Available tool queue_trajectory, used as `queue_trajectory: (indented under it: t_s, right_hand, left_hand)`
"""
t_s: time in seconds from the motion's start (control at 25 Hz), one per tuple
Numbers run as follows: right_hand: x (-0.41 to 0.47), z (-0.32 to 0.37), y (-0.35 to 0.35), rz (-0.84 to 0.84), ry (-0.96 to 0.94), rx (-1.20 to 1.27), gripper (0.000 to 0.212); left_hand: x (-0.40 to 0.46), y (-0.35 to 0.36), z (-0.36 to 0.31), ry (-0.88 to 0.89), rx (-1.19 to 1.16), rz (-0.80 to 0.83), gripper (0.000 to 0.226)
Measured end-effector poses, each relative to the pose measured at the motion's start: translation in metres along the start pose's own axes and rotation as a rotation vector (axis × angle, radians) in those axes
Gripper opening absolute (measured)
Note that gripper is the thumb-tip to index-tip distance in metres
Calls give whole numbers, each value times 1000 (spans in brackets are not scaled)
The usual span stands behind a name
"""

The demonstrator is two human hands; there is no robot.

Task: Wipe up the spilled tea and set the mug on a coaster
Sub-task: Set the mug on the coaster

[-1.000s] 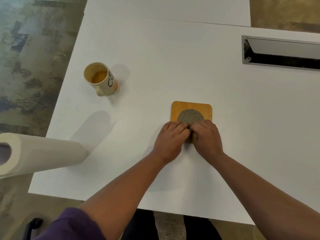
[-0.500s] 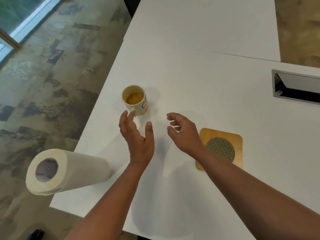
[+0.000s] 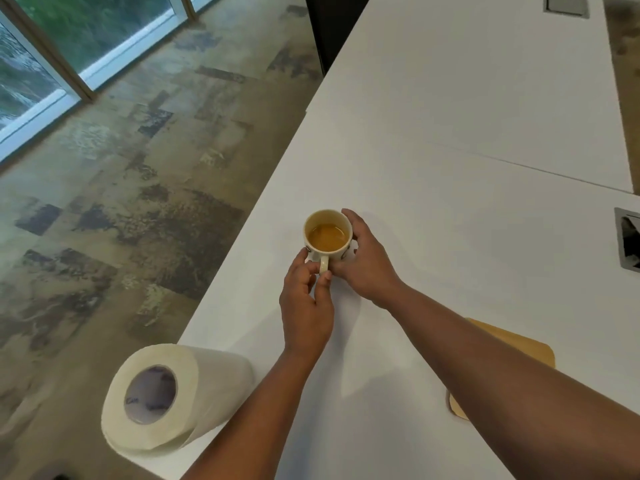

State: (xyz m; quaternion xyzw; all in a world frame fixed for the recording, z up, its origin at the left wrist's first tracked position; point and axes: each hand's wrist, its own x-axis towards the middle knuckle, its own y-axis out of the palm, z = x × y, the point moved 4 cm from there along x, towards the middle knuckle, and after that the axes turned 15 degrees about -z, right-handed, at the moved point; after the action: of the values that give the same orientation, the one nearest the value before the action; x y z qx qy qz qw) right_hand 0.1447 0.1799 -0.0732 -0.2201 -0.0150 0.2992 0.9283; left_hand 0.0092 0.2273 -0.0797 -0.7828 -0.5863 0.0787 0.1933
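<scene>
A cream mug (image 3: 327, 237) half full of amber tea stands upright on the white table (image 3: 467, 140), near its left edge. My left hand (image 3: 306, 306) pinches the mug's handle from the near side. My right hand (image 3: 367, 261) wraps around the mug's right wall. The wooden coaster (image 3: 526, 346) lies to the near right, mostly hidden under my right forearm. A paper towel roll (image 3: 166, 393) lies on its side at the table's near left corner. No spilled tea shows on the table.
The table's left edge runs close to the mug, with patterned floor (image 3: 121, 202) beyond it. A metal cable hatch (image 3: 628, 242) sits in the table at the right, and another hatch (image 3: 566, 3) at the far end.
Both hands left the coaster, reached left and forward, and closed on the mug. My head turned left, so the coaster slid to the lower right of the view.
</scene>
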Motion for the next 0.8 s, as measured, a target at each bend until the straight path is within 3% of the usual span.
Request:
queue_trajectory:
  t_s: [0.36, 0.8]
  right_hand:
    - [-17, 4, -26, -79, -17, 97, 77]
    - [-112, -47, -170, -247, 68, 77, 83]
  left_hand:
    - [-17, 1, -10, 55, -2, 19, 18]
    - [-147, 48, -62, 93, -96, 255, 17]
